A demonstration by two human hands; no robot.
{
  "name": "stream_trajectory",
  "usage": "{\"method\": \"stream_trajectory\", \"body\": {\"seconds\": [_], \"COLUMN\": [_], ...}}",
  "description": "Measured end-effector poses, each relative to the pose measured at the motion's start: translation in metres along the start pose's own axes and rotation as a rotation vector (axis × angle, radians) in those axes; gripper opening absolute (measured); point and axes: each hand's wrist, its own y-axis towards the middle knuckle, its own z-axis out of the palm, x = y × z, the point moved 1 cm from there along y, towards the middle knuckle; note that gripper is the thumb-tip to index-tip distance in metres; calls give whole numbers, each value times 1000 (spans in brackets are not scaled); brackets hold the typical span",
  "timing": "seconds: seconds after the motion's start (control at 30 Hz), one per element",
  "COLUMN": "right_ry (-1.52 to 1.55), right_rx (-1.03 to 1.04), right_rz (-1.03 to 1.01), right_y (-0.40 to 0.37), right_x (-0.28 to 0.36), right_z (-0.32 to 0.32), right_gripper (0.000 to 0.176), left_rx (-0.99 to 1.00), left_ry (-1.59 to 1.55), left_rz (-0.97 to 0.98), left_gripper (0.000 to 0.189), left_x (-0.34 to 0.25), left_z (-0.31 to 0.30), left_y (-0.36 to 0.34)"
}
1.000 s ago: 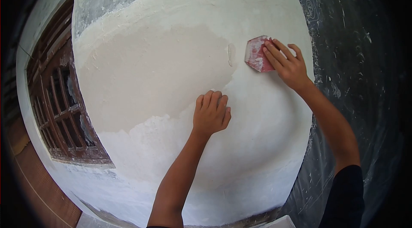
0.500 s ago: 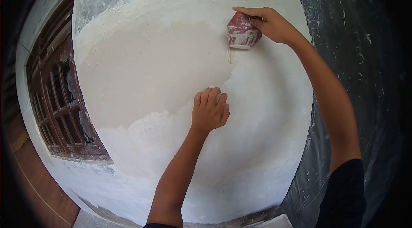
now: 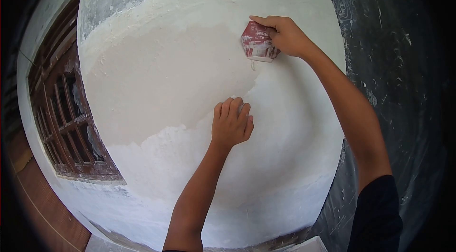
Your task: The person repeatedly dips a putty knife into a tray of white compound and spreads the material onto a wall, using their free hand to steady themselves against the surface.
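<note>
My right hand (image 3: 290, 36) grips a dark red putty scraper (image 3: 259, 41) with pale lettering and white smears. Its lower edge lies at the wall (image 3: 190, 62), near the border of a beige patch and whiter filler. Just below that edge, a small ridge of putty (image 3: 252, 66) stands out. Lower and to the left, my left hand (image 3: 232, 121) is closed with its fingers curled. A bit of something pale shows between those fingers, but the hand hides most of it.
At the left is a brown wooden window (image 3: 71, 114) with a barred frame. A dark sheet (image 3: 380, 71) with white splashes hangs along the right. Below, the rim of a white container (image 3: 311, 245) shows at the bottom edge.
My right hand has moved left and a little down across the wall with the scraper. The putty ridge under it looks shorter. My left hand has barely moved.
</note>
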Motion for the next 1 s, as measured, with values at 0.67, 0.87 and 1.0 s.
{"method": "stream_trajectory", "body": {"seconds": [0.67,0.87,1.0], "right_ry": [-122,23,-4], "right_rx": [-106,-38,190], "right_rz": [49,112,95], "right_y": [14,-5,0], "right_x": [-5,11,22], "right_z": [-4,-5,-11], "right_gripper": [56,53,49], "left_rx": [13,6,9], "left_ry": [18,-1,9], "left_rz": [-18,-16,-18], "left_gripper": [33,33,33], "left_x": [1,1,1], "left_z": [-2,-2,-2], "left_y": [1,2,1]}}
